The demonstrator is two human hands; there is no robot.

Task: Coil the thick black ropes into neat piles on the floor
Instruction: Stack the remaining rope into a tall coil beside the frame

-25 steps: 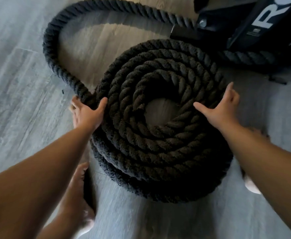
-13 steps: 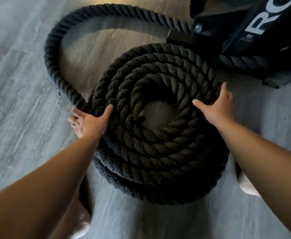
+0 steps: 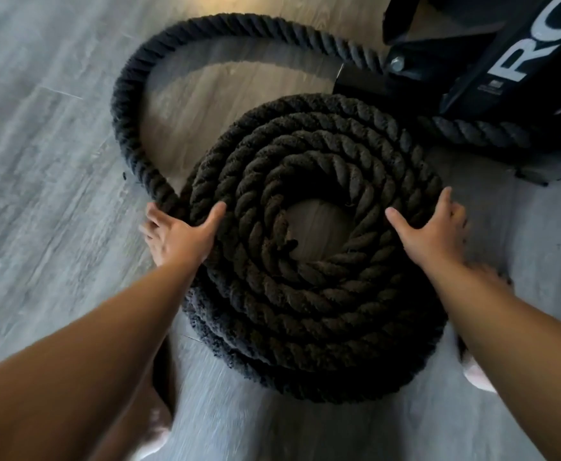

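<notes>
Leftmost, a loose run of the thick black rope (image 3: 124,128) arcs over the grey plank floor (image 3: 39,194), swinging out from the dark equipment base (image 3: 505,71) at upper right, round the far left and back down into the pile just by the left hand (image 3: 177,236). That is the relation the coming move turns on, as I judge it: the uncoiled slack lies up and to the left of the coil (image 3: 309,294), its long axis curving round to meet the outer turn right at the left fingers (image 3: 151,212), so the left hand is much the nearer one to feed it in.

That hand lies spread on the coil's left edge, thumb laid across the top turns, fingers draped over the outer side where the incoming strand joins; it presses more than grips, and nothing is closed in it.

In the middle, the coil sits flat on the floor, stacked in at least two layers, spiral turns packed tight round a small bare patch of floor (the upper layer looks browner, the bottom one greyer).

Further right, the right hand (image 3: 433,232) rests splayed on the coil's right side, thumb pointing inward over the turns, fingers reaching toward the outer rim, holding nothing. Beyond it a second short rope stretch (image 3: 478,133) runs under the equipment base.
</notes>
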